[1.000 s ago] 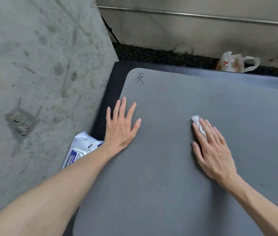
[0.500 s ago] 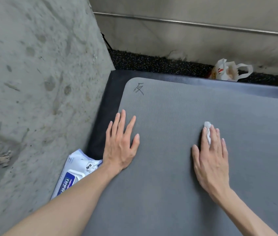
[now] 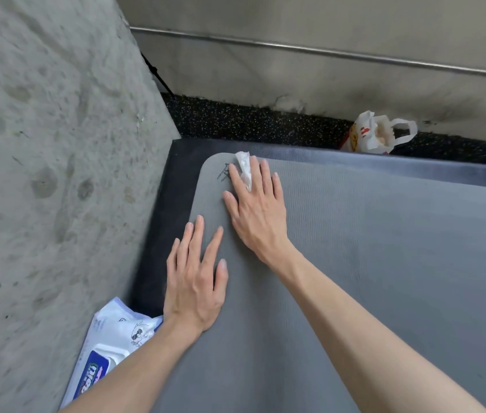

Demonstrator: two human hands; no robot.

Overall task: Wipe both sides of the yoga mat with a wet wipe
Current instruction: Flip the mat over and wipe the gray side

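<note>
Head view: yoga mat (image 3: 370, 263) flat on a darker mat (image 3: 158, 234), tucked in the corner against the concrete wall (image 3: 42, 144). Left hand (image 3: 195, 281) flat near the mat's left edge, fingers straight, holding nothing; likely pinning the mat against sliding. Right hand (image 3: 255, 210) at the far-left corner, fingers extended, pressing the wet wipe (image 3: 244, 168) down beside the handwritten mark (image 3: 224, 172). Wipe pack (image 3: 110, 350) by the left forearm, within reach for a fresh sheet.
</note>
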